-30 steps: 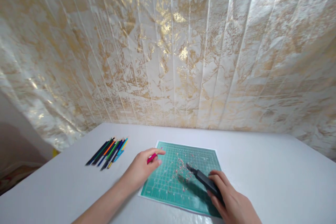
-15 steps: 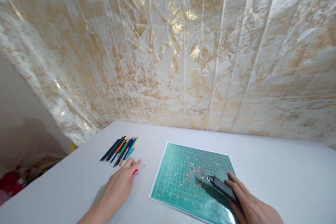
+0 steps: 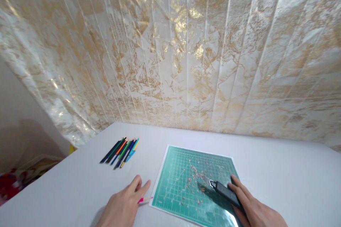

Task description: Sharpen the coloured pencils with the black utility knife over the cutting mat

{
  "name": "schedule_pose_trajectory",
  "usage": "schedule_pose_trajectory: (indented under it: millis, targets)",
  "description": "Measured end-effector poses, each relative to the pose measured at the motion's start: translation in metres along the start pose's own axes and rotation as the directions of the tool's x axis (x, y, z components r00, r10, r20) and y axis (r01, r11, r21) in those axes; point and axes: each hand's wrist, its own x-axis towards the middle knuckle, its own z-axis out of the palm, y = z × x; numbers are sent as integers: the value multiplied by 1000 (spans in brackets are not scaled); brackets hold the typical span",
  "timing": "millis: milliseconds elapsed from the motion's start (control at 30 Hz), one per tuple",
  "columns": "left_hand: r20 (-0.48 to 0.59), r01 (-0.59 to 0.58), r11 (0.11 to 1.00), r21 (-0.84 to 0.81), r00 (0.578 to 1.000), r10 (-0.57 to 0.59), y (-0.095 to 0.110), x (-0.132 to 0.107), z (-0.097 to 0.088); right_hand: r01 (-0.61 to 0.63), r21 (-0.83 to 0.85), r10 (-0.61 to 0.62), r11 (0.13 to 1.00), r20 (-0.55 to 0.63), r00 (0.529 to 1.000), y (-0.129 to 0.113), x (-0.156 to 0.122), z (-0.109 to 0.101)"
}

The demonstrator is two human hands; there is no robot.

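Observation:
A pink colored pencil (image 3: 141, 200) is pinched in my left hand (image 3: 125, 202), its bare wood and pink tip pointing right toward the mat's near left corner. The rest of the pencil is hidden by my fingers. On the right, my right hand (image 3: 255, 205) is wrapped round a black utility knife (image 3: 226, 192), whose metal blade points left over the green cutting mat (image 3: 170, 184). Pinkish and wood-colored shavings (image 3: 195, 177) lie scattered across the middle of the mat, close to the blade.
Several colored pencils (image 3: 121, 152) in dark, green, orange, blue and yellow lie side by side on the white table (image 3: 80, 181) at left. A gold-and-white patterned curtain (image 3: 173, 60) hangs behind the table. Red items (image 3: 10, 188) are on the floor side at far left.
My left hand has moved toward me and slightly right with the pink pencil, away from the pencil group to the mat's left edge. My right hand and the knife are nearly still.

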Motion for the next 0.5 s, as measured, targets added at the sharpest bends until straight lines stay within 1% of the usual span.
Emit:
schedule_pose_trajectory:
  millis: [67, 100, 133, 167, 200, 233, 267, 300, 367, 433, 500]
  targets:
    - [22, -13, 999, 49, 1000, 12, -2, 2, -4, -11, -1, 11, 1000, 3, 1000, -1, 1, 1]
    - [11, -26, 999, 37, 1000, 25, -3, 4, -8, -13, 2, 13, 1000, 5, 1000, -2, 1, 1]
    - [-1, -49, 999, -19, 999, 49, -4, 6, -14, -12, 9, 12, 1000, 9, 1000, -3, 1, 2]
    - [-46, -64, 993, -101, 997, 59, -5, 10, -20, -12, 17, 12, 1000, 14, 1000, -3, 0, 4]
    - [-103, -63, 976, -209, 994, 42, -3, 13, -27, -14, 27, 13, 1000, 23, 1000, -3, 0, 6]
    - [-177, -51, 945, -322, 984, -8, 0, 18, -32, -19, 38, 18, 999, 39, 999, -2, -2, 8]
    - [-231, -61, 893, -446, 972, -49, 5, 22, -37, -29, 50, 26, 998, 59, 998, -1, -3, 10]
    - [-240, -96, 826, -555, 970, -48, 12, 27, -39, -44, 65, 38, 997, 86, 996, 0, -5, 11]
    - [-247, -187, 734, -653, 969, 27, 32, 37, -36, -91, 107, 75, 990, 145, 987, 3, -7, 12]
    - [-251, -250, 624, -740, 964, 89, 56, 44, -26, -141, 170, 112, 975, 170, 979, 4, -7, 8]
    - [-240, -272, 510, -816, 962, 130, 80, 50, -12, -179, 246, 147, 953, 145, 979, 3, -2, -1]
